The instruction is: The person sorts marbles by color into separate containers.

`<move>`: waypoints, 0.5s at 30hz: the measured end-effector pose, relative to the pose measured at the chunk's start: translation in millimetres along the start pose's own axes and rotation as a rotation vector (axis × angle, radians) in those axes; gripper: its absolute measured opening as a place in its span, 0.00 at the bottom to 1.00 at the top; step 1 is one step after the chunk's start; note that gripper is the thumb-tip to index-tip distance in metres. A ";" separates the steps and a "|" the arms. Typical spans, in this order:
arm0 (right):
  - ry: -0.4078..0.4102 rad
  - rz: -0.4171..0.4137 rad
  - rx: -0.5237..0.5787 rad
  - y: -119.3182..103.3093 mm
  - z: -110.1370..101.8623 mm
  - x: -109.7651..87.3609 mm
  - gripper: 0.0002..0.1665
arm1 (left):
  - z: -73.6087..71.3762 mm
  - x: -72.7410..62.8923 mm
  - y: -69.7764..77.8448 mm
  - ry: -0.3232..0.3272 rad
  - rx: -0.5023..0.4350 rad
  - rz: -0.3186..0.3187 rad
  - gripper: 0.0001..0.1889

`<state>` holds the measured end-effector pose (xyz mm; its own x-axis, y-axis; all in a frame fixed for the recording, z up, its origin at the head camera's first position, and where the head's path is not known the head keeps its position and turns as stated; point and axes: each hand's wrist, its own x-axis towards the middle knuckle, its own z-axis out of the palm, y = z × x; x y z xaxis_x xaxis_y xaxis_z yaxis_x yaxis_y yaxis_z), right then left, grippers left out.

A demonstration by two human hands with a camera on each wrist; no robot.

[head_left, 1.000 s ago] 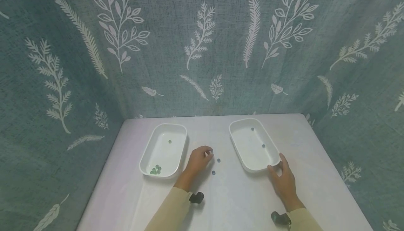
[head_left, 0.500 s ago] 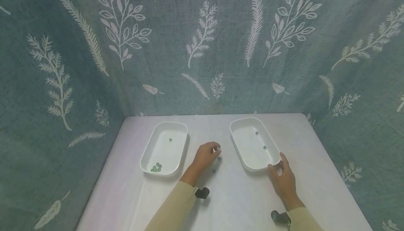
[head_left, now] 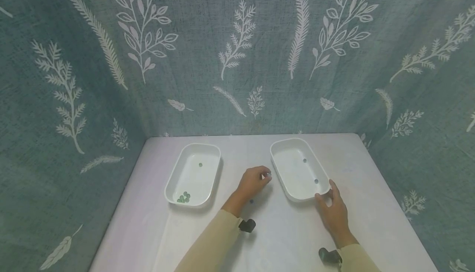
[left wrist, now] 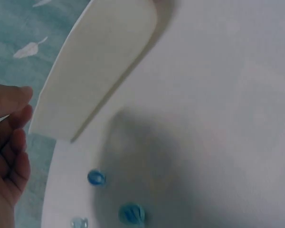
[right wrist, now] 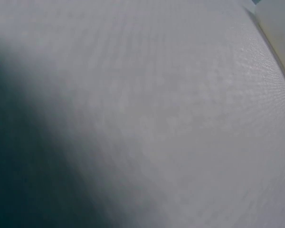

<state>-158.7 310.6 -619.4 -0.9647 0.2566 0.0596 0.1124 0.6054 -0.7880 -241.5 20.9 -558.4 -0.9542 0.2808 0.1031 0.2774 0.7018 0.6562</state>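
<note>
My left hand (head_left: 254, 182) is over the middle of the table, thumb and index finger pinching a small pale marble (head_left: 269, 174) beside the right white tray (head_left: 276, 169). In the left wrist view the curled left fingers (left wrist: 20, 164) hide that marble. Below them lie a blue marble (left wrist: 96, 177), a teal marble (left wrist: 132, 214) and a clear one (left wrist: 79, 222). With thumb and fingers, my right hand (head_left: 335, 212) grips the near right corner of the right tray. Two bluish marbles (head_left: 316, 181) lie inside it. The right wrist view shows mostly blurred tabletop.
A second white tray (head_left: 167, 183) stands on the left, holding several green marbles (head_left: 183, 197) near its front and a lone green marble (head_left: 200, 164) farther back. Patterned teal cloth (head_left: 196, 57) rises behind and at both sides of the white table (head_left: 289, 239).
My left hand has moved right, pinching the marble, toward the right tray. The two marbles in that tray have rolled toward its near right side. My right hand keeps its grip.
</note>
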 end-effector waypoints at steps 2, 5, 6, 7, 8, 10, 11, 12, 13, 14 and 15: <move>0.002 -0.003 -0.003 0.7 0.6 -0.3 0.50 | 1.9 1.3 2.9 -0.011 0.003 0.011 0.11; 0.006 -0.006 -0.004 1.5 0.9 -0.3 0.50 | 3.5 2.8 7.8 -0.023 -0.007 0.019 0.12; 0.005 -0.006 -0.002 1.4 1.0 -0.5 0.50 | 3.9 3.3 9.3 -0.029 -0.012 0.018 0.12; 0.005 -0.006 -0.003 1.5 1.1 -0.6 0.50 | 4.4 3.4 11.0 -0.037 -0.022 0.009 0.12; 0.005 -0.006 -0.006 1.4 1.0 -0.6 0.50 | 4.9 3.5 12.6 -0.047 -0.025 -0.002 0.11; 0.004 -0.008 -0.010 1.0 0.9 -0.8 0.50 | 5.8 3.3 15.6 -0.064 -0.023 -0.027 0.11; 0.004 -0.010 -0.013 1.0 0.7 -0.8 0.49 | 6.2 3.1 17.1 -0.075 -0.021 -0.043 0.11; 0.004 -0.010 -0.012 1.0 0.6 -0.9 0.49 | 6.7 2.8 18.5 -0.083 -0.017 -0.051 0.12; 0.006 -0.012 -0.013 0.9 0.3 -1.0 0.49 | 7.2 2.4 20.1 -0.091 -0.016 -0.057 0.12; 0.006 -0.014 -0.011 0.8 0.0 -1.0 0.49 | 7.8 2.1 21.4 -0.094 -0.009 -0.053 0.12; 0.008 -0.018 -0.007 0.4 -0.4 -1.0 0.50 | 8.4 1.8 22.7 -0.096 -0.009 -0.047 0.12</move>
<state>-157.6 310.8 -619.6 -0.9647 0.2514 0.0782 0.0970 0.6155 -0.7822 -236.0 42.9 -549.6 -0.9509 0.3096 0.0003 0.2313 0.7095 0.6657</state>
